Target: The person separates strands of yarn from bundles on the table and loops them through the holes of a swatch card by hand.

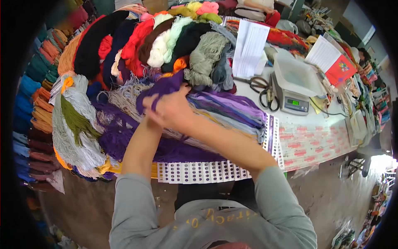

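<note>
In the head view, my hands cross over a heaped pile of yarn. My right hand (168, 108) lies over the left, its fingers bent around a hank of dark purple yarn (168, 85). Most of my left hand (185, 89) is hidden beneath it; some fingers show beside the same bunched yarn. Below my wrists more loose purple yarn (182, 152) spreads across the table. Lilac and blue strands (232, 106) lie to the right. Partly under the yarn is a white card strip with rows of holes (199, 172).
Hanks in many colours, among them a grey hank (205, 58), cover the table's back. At right are scissors (268, 97), a digital scale (295, 103) with a plastic tub (298, 74), and a standing paper sheet (248, 50). Yarn racks (41, 112) line the left.
</note>
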The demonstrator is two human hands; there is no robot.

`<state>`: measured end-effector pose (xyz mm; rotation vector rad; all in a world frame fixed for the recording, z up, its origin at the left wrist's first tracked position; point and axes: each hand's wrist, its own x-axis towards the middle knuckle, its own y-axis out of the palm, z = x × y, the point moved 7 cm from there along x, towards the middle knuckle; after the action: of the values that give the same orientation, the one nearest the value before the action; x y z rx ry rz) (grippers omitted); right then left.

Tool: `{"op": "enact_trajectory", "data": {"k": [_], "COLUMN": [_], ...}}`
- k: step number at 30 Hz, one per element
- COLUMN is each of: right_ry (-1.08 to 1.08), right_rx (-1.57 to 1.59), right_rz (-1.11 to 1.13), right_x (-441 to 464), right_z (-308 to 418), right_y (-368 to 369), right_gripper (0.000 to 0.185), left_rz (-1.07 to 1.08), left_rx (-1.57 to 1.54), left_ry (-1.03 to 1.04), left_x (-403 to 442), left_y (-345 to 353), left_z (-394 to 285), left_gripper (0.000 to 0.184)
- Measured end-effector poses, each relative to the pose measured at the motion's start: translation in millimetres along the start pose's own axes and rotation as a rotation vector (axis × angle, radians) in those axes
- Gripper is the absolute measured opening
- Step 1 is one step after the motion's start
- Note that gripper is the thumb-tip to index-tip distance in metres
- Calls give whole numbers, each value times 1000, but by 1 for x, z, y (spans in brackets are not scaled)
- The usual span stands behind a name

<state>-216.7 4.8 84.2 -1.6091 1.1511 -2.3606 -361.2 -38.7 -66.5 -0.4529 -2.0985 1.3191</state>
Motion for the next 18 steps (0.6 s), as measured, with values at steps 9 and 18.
{"op": "enact_trajectory", "data": {"k": [9,18], "right_ry": [-388,451], "right_rx": [928,1663], "right_rz": [-223,-925], "right_x": [-113,-199], "right_z": [13,-24], "right_y": [-161,-219], "right_gripper": [37,58], "left_rz": [-45,-389], "left_rx": [-65,161], "left_ry": [310,128], "left_x": [3,92], "left_y": [-1,-81], "left_z": [41,-115], "left_gripper": [32,40]}}
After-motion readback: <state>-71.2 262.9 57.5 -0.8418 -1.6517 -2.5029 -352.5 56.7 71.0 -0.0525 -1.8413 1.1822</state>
